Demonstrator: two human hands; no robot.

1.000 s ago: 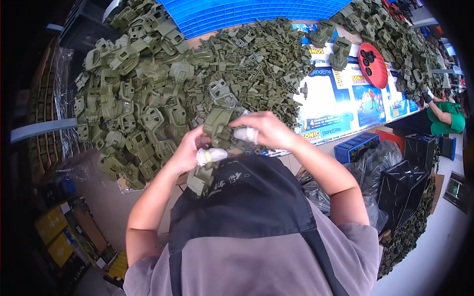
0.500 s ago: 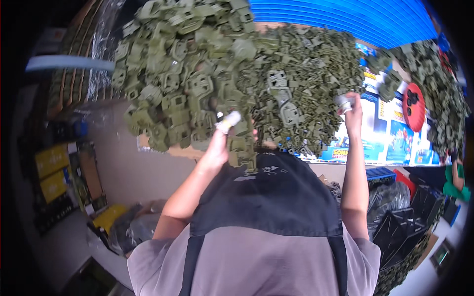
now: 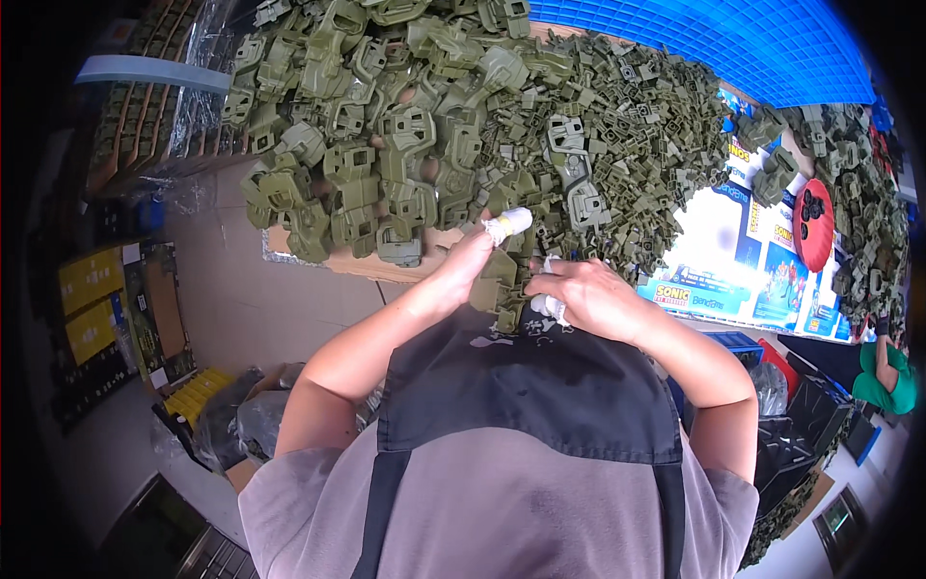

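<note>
An olive-green plastic part [image 3: 499, 287] is held close to my chest, just above my dark apron. My left hand [image 3: 470, 259] grips its left side, with a white-taped finger sticking up. My right hand [image 3: 582, 295] is closed against its right side, white tape showing at the fingers. Just beyond both hands, a big heap of olive-green plastic parts [image 3: 424, 125] covers the table.
A colourful printed sheet [image 3: 743, 261] covers the table at the right, with a red disc [image 3: 815, 224] on it. Blue grid crate [image 3: 772, 43] at the back. Black bags [image 3: 801, 425] and another person's green sleeve [image 3: 883, 372] lie to the right. Stacked trays [image 3: 154, 116] and yellow boxes [image 3: 92, 289] stand left.
My right hand came back from the heap at the right and closed on the part at my chest. My left hand stayed on the part. The view has shifted over the table.
</note>
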